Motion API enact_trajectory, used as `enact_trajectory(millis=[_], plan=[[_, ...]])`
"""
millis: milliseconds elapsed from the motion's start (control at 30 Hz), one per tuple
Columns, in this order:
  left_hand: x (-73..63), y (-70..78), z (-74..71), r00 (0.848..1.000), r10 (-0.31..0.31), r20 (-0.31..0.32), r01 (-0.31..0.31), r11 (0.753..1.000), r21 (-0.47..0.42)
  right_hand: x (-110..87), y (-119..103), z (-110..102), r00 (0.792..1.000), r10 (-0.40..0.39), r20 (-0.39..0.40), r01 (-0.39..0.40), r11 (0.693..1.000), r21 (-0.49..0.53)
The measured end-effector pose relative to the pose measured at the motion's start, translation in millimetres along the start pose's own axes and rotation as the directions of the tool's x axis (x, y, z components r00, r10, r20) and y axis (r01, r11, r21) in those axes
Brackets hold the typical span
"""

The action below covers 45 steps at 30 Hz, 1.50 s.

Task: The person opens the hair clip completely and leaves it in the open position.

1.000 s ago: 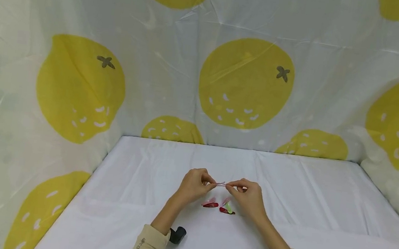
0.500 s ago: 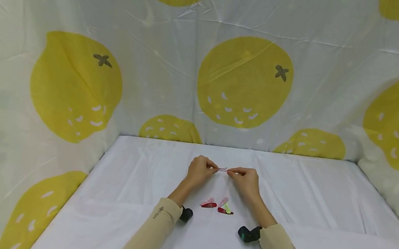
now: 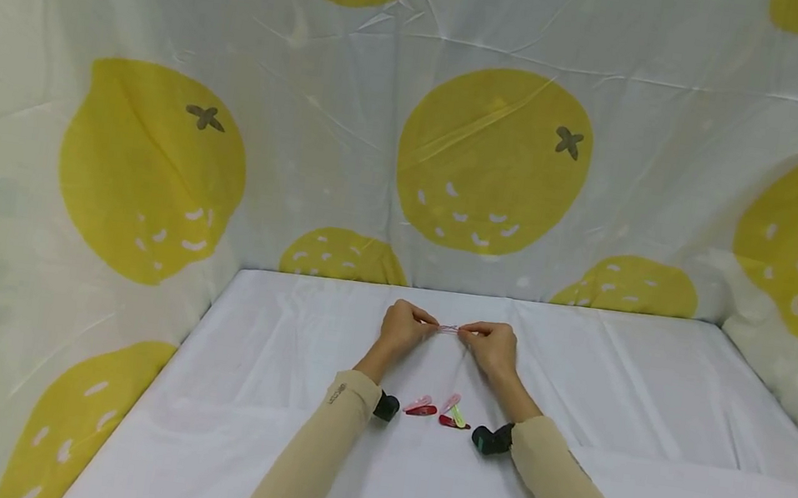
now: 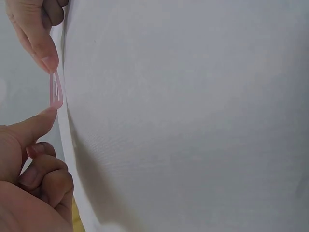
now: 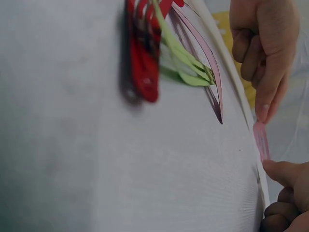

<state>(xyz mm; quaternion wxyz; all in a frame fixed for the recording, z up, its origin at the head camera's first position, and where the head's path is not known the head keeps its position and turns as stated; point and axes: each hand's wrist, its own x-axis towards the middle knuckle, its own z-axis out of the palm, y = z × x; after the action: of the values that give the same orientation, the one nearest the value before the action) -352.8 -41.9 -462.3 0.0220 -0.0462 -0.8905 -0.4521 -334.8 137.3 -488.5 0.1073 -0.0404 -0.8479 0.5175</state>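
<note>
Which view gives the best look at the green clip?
The right wrist view: the green clip is by far largest there, though it reaches the top edge. The head view shows it tiny; the left wrist view, not at all.

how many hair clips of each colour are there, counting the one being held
Pink hair clips: 3 (one held, two lying down)
Red hair clips: 2
Yellow-green hair clip: 1
Total: 6
</note>
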Motion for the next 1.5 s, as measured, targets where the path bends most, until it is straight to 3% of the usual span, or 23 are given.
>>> enact_trajectory(millis=[200, 533, 800, 900, 1067, 1167, 1333, 1500], plan=[[0.1, -0.9, 1.5, 1.0, -0.01, 0.027, 0.011, 1.0, -0.018, 4.0, 3.5, 2.3, 1.0, -0.008, 0.001, 0.008, 1.0, -0.023], [0.3, -4.8, 4.9, 1.0, -0.006, 0.014, 0.007, 0.999, -0.046, 3.0, 4.0, 0.6, 0.999, -0.038, 0.014, 0.038, 0.998, -0.056], [-5.0, -5.7, -5.1, 0.993, -0.106, 0.053, 0.111, 0.99, -0.089, -0.3, 4.7, -2.9, 0.999, 0.01, 0.044, -0.009, 1.0, -0.025], [-14.8, -5.9, -13.1, 0.99, -0.118, 0.078, 0.127, 0.986, -0.112, -6.0, 3.1, -8.6, 0.995, 0.05, 0.091, -0.052, 0.999, 0.018], [-40.3, -1.0, -28.9, 0.983, -0.051, 0.178, 0.073, 0.99, -0.122, -29.5, -4.1, -25.4, 0.975, 0.094, 0.201, -0.108, 0.992, 0.06], [-57.1, 1.1, -37.3, 0.971, -0.017, 0.24, 0.038, 0.996, -0.085, -48.8, -10.5, -32.6, 0.957, 0.077, 0.278, -0.097, 0.994, 0.057], [-82.1, 1.2, -48.1, 0.957, -0.018, 0.289, 0.015, 1.0, 0.013, -76.7, -18.8, -34.0, 0.913, 0.044, 0.406, -0.082, 0.994, 0.076], [-98.9, -2.5, -50.9, 0.951, -0.037, 0.306, 0.003, 0.994, 0.111, -93.4, -15.4, -30.5, 0.877, -0.06, 0.476, 0.028, 0.997, 0.075]])
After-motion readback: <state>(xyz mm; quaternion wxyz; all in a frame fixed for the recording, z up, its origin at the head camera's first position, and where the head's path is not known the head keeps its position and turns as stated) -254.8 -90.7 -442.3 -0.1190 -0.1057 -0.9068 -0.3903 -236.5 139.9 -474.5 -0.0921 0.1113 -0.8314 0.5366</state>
